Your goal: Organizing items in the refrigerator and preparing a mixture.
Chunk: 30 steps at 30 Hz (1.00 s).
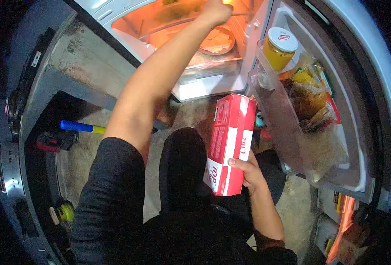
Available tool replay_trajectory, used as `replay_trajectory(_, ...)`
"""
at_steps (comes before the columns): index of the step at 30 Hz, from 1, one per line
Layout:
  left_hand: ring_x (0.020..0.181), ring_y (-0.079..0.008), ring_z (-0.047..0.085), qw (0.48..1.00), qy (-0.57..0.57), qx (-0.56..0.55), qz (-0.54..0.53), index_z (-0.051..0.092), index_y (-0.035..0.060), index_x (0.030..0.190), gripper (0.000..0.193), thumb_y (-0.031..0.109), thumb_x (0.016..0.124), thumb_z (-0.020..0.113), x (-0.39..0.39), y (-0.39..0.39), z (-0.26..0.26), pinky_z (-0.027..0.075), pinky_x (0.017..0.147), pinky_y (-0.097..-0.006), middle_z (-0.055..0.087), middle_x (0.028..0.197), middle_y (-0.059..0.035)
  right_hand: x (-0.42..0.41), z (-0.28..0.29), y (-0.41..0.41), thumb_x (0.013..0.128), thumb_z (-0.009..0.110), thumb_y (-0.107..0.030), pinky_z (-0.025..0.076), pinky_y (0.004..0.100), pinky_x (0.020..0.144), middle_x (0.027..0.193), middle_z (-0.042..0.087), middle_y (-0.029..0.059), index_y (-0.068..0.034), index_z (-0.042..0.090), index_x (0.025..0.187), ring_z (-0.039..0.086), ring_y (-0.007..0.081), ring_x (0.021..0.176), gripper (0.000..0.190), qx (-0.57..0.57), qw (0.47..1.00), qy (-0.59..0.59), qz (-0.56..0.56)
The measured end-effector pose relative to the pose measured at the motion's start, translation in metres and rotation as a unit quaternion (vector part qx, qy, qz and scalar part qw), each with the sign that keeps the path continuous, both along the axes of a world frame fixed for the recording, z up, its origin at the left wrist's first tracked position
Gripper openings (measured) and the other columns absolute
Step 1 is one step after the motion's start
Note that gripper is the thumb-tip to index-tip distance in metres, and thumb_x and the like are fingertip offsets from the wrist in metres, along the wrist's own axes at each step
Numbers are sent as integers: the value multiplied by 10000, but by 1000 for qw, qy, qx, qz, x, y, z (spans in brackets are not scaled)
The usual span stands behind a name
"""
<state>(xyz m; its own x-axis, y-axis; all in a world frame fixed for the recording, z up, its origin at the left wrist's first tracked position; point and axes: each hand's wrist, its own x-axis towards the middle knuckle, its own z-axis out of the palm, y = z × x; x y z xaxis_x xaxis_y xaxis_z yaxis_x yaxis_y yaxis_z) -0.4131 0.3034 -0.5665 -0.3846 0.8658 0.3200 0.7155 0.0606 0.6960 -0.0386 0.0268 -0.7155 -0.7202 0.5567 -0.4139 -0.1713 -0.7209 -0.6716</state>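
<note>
My right hand (pixel 252 172) grips a long red and white cardboard carton (pixel 230 142) low on its side, with the thumb on the near face. The carton bears printing and tilts upright above my lap. My left arm stretches forward into the lit interior of an open refrigerator (pixel 212 89). At the top edge of the view is my left hand (pixel 217 13), its fingers curled and partly cut off; whether it holds anything is hidden. Below that hand, a round dish (pixel 218 40) with pale, flat pieces on it rests inside, under orange light.
The open refrigerator door (pixel 354 152) stands at right. Its shelf (pixel 281 112) carries a white-lidded jar (pixel 280 48) of yellow contents and several plastic packets (pixel 309 92). On the left are a blue and yellow handle (pixel 82 127) and a dark object (pixel 58 139) near the floor.
</note>
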Motion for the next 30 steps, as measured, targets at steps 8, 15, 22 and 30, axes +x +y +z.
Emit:
replay_trajectory(8, 1166, -296, 722, 991, 10, 121, -63, 648, -3, 1414, 526, 316, 1001, 712, -43, -49, -23, 558, 1026, -397, 750, 1332, -193, -1, 2, -1, 799, 885, -120, 544, 452, 1102, 1408, 677, 131, -47, 450, 1582, 677, 276, 1271, 899, -18, 1000, -1, -14)
replay_trajectory(15, 1306, -263, 657, 793, -552, -208, -152, 122, 72, 1728, 1143, 481, 948, 851, 72, -319, -87, 602, 1002, -454, 602, 1500, -154, -36, 28, 31, 778, 900, -71, 536, 448, 1085, 1390, 661, 132, -25, 436, 1566, 671, 285, 1246, 915, 69, 997, -11, -17)
replay_trajectory(22, 1463, -265, 497, 884, -446, -70, -126, 253, -15, 1654, 1157, 226, 790, 984, 98, -304, -71, 430, 1225, -455, 484, 1568, -194, -129, 74, 98, 822, 886, -32, 611, 451, 1016, 1313, 723, 159, 4, 476, 1511, 734, 287, 1176, 803, 168, 985, 26, -33)
replay_trajectory(30, 1015, -194, 787, 851, -497, -1, -169, 637, -11, 1367, 501, 289, 990, 776, 45, -195, -32, 645, 921, -358, 770, 1243, -117, -186, 126, 185, 910, 873, -252, 687, 371, 798, 1134, 781, 150, 11, 654, 1352, 799, 237, 945, 559, 272, 961, 9, -44)
